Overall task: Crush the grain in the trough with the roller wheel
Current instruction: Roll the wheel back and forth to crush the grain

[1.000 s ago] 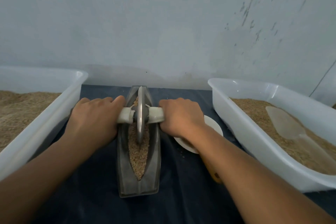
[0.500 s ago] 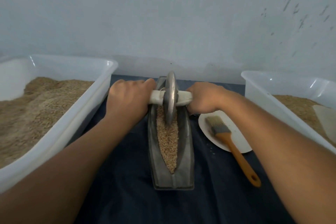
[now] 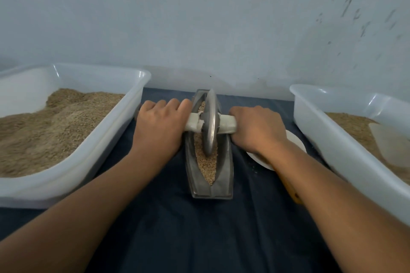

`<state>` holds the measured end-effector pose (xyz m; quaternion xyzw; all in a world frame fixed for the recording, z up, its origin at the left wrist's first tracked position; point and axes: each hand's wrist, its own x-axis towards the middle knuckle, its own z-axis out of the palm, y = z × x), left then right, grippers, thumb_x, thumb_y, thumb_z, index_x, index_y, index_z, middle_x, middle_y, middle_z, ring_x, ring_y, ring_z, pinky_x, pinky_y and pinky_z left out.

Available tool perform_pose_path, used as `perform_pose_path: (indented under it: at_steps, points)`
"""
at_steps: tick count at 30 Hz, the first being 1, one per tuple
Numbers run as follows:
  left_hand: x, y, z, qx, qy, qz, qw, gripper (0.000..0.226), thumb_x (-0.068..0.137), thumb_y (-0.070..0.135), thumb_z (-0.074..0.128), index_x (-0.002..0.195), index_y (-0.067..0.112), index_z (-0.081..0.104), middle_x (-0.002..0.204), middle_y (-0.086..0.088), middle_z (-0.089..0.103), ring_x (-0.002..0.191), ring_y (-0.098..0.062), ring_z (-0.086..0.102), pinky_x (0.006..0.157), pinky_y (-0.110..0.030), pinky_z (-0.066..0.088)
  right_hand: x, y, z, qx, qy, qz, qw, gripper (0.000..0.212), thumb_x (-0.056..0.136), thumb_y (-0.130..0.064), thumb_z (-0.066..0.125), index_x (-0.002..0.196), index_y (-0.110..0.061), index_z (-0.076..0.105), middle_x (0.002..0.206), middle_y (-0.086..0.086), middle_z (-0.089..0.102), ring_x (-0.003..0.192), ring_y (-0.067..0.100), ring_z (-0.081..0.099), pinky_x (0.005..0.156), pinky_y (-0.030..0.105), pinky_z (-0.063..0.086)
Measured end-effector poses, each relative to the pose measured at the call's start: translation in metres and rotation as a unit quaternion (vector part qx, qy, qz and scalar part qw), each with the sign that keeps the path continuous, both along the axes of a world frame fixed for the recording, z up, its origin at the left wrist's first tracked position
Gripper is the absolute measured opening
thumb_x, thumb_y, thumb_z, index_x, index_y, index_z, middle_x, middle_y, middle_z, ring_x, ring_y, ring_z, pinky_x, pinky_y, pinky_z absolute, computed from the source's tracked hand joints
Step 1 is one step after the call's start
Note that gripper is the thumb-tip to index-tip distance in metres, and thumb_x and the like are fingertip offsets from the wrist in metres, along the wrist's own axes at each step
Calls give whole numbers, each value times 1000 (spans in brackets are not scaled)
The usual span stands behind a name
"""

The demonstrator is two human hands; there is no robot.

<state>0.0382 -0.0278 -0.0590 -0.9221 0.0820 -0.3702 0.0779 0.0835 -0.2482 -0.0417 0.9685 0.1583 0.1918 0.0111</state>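
Note:
A grey boat-shaped metal trough (image 3: pixel 224 180) lies lengthwise on the dark cloth in the middle, with pale grain (image 3: pixel 207 165) along its groove. A metal roller wheel (image 3: pixel 210 122) stands upright in the groove, over the trough's middle to far part. Its white-wrapped axle handle sticks out on both sides. My left hand (image 3: pixel 158 127) grips the left handle end and my right hand (image 3: pixel 257 128) grips the right end. The wheel's lower edge sits in the grain.
A white tub (image 3: pixel 93 162) heaped with grain stands at the left. Another white tub (image 3: pixel 346 150) with grain and a pale scoop (image 3: pixel 390 142) stands at the right. A white plate (image 3: pixel 296 139) and an orange brush handle (image 3: pixel 292 193) lie under my right forearm. A wall rises close behind.
The wheel has rolled along the trough with both hands still gripping the handle. My right forearm now covers the brush that showed half a second ago. The view has shifted.

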Motion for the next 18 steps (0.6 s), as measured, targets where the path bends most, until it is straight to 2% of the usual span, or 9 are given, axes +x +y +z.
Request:
perform_pose_path:
  at_steps: [4, 9, 15, 18]
  points:
    - [-14, -1, 1, -4, -1, -8, 1000, 22, 83, 20, 64, 95, 22, 45, 83, 2, 54, 75, -24, 53, 74, -38, 39, -16, -2, -7, -4, -63, -10, 998, 16, 78, -42, 59, 84, -32, 47, 61, -10, 48, 53, 14, 42, 48, 28, 21]
    - [-19, -3, 3, -37, -19, -31, 999, 19, 84, 18, 65, 96, 23, 51, 85, 2, 55, 78, -24, 55, 75, -38, 38, -25, -3, -11, 12, -84, -26, 996, 20, 79, -39, 62, 84, -29, 45, 59, -10, 43, 52, 18, 41, 48, 28, 20]
    - [-23, -1, 5, -42, -1, -27, 999, 29, 80, 19, 69, 102, 24, 51, 89, 3, 54, 82, -23, 54, 78, -38, 37, -26, -3, -10, 11, -95, -23, 995, 21, 77, -37, 63, 82, -28, 44, 58, -9, 44, 53, 20, 46, 50, 29, 25]
    - [-25, 1, 10, -42, 6, -21, 999, 34, 76, 15, 68, 105, 24, 51, 91, 3, 55, 85, -24, 55, 80, -38, 36, -28, -1, -8, 9, -108, -20, 994, 21, 77, -36, 63, 83, -28, 45, 57, -10, 42, 51, 20, 42, 50, 29, 24]
